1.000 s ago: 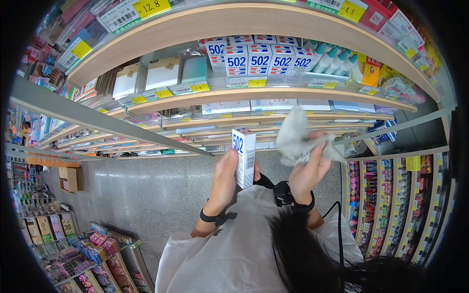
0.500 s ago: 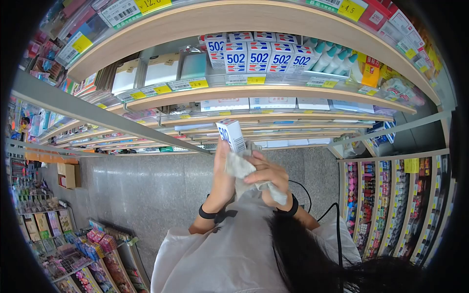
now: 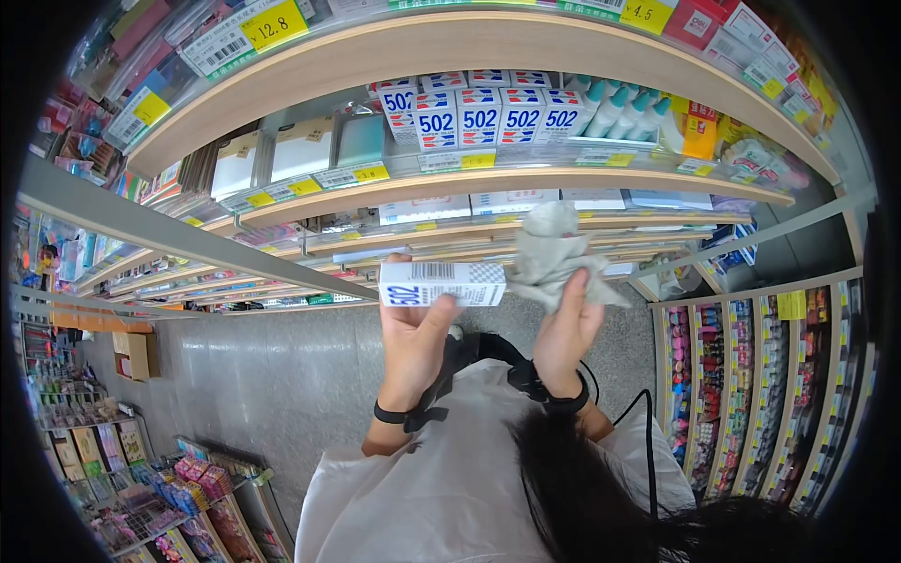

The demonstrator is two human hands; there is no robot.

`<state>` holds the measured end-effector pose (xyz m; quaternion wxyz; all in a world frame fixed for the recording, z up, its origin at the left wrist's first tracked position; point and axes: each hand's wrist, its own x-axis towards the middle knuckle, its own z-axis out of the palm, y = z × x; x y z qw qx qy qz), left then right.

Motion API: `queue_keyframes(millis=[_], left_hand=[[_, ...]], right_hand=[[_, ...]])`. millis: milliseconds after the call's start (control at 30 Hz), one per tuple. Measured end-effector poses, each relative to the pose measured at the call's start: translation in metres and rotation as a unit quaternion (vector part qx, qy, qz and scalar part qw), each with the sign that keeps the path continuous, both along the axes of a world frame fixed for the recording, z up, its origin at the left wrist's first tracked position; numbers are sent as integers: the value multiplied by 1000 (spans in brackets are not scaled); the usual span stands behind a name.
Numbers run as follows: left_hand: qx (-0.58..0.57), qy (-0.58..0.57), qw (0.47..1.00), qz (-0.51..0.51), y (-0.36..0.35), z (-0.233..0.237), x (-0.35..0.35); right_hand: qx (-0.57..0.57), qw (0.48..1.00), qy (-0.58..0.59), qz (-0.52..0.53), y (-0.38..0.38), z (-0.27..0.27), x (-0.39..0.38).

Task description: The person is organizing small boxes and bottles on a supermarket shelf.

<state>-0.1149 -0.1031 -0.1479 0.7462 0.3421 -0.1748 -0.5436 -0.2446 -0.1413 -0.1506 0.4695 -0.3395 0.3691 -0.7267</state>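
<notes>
Biggest thing in view is the shelving unit (image 3: 488, 52), pale wood-edged tiers w/ yellow price tags, approx straight ahead. Grey floor (image 3: 272, 375) below it, and a packed side rack (image 3: 741, 403) off to the R. Then the person's white shirt (image 3: 404, 497), bottom middle. On the 2nd tier down there's a row of boxes (image 3: 479, 122) marked 502, w/ teal-capped bottles (image 3: 627, 117) just to the R.

L hand (image 3: 413, 347): grip is pinching a single 502 box, thumb on the near side, fingers behind. R hand (image 3: 566, 342): grip is pinched on a crumpled greyish rag (image 3: 552, 258), thumb up front. Rag's just R of the box end, can't tell if they're touching tbh.

The held 502 box (image 3: 441, 284) is on its side in front of the lower tiers, barcode up, number end L. Smallest: black wristbands (image 3: 392, 415), one per wrist.
</notes>
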Motion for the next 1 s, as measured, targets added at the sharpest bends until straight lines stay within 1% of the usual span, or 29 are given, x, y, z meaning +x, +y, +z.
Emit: queue_keyframes(millis=[67,100,133,200,233,300,333,400,433,467,533,567,633,667,733,767,800,833,867,900,933,967,1000], left_hand=[[-70,-114,991,7,0,-2,-4],[-49,-113,992,28,0,4,-8],[-50,-113,992,27,0,3,-9],[24,-94,990,104,0,0,-9],[22,-96,990,105,1,1,-6],[32,-117,989,80,3,3,0],[32,-117,989,81,4,2,0],[-16,-201,977,71,6,-5,-3],[-14,-257,964,72,8,-10,-3],[-14,-257,963,76,7,-9,-3],[6,-189,977,98,6,-5,-2],[5,-189,977,101,6,-3,2],[-29,-241,966,89,4,5,12],[-29,-241,966,90,1,13,14],[-73,-248,961,102,-3,29,17],[-72,-248,960,104,-4,27,21],[-85,-279,950,114,-6,23,26],[-97,-310,938,124,-8,20,30],[-97,-309,938,125,-9,17,35],[-96,-387,909,123,-10,16,39],[-95,-463,873,120,-11,14,44],[-95,-463,873,119,-12,12,50],[-101,-532,832,115,-14,10,55]], right_hand=[[-18,995,26,91,10,3,10],[-60,979,134,144,13,11,8],[-61,979,134,144,19,8,8],[-20,969,165,183,31,-4,9],[-23,969,163,183,34,-9,6],[-49,938,258,227,35,-11,-2],[-50,938,258,228,30,-7,1],[-27,971,120,207,14,8,10],[-24,973,96,210,12,13,10],[-26,972,96,214,12,12,10],[-93,962,167,195,15,5,11],[-94,961,167,198,17,-3,10],[-94,951,239,174,18,-14,3],[-95,950,239,176,14,-14,-2],[33,957,218,187,0,2,-8],[10,960,223,171,-7,10,-7],[9,959,223,172,-13,14,-6],[-61,955,263,127,-19,16,-4],[-129,942,300,81,-23,19,-4],[-181,915,344,109,-27,26,-9],[-181,915,344,109,-26,38,-6],[-214,893,367,146,-24,52,-3],[-247,868,390,182,-24,59,0]])
